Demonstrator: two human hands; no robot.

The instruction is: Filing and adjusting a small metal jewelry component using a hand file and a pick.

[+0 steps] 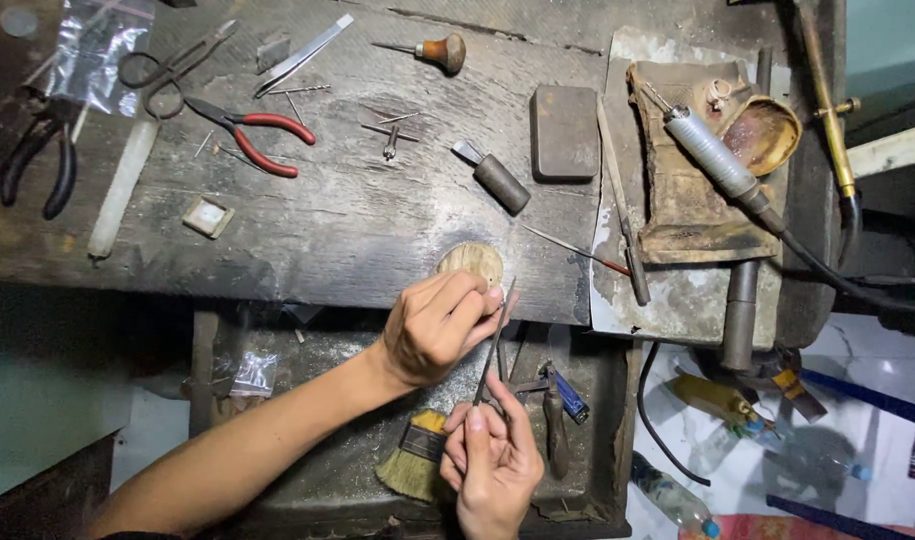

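Worn grey wood forms the workbench (378, 230), scarred and dusty, with an open tray (308, 350) slung beneath its front edge.

Left hand (440, 325): forearm reaching in from the lower left, wrist bent, fingers curled tight and pressed against the small round wooden peg (472, 262) at the bench edge. Something small seems pinched at the fingertips; what it is cannot be told.

Right hand (493, 465): rising from the bottom edge, fingers closed round the lower end of a slender metal file (496, 340), which slants up so its tip meets the left fingertips, just below the peg.

Counted on the bench top:
- pliers, two: one pair red-handled (253, 135), one pair black-handled (40, 160)
- scissors (168, 65), one pair
- tweezers (303, 52), one
- wooden-handled awl (433, 50), one
- dark rectangular block (565, 132), one
- rotary handpiece (713, 160) on a black cable, one, lying across a stained pad

Counted in the tray:
- straw-coloured brush (413, 465), one, just beside the right hand
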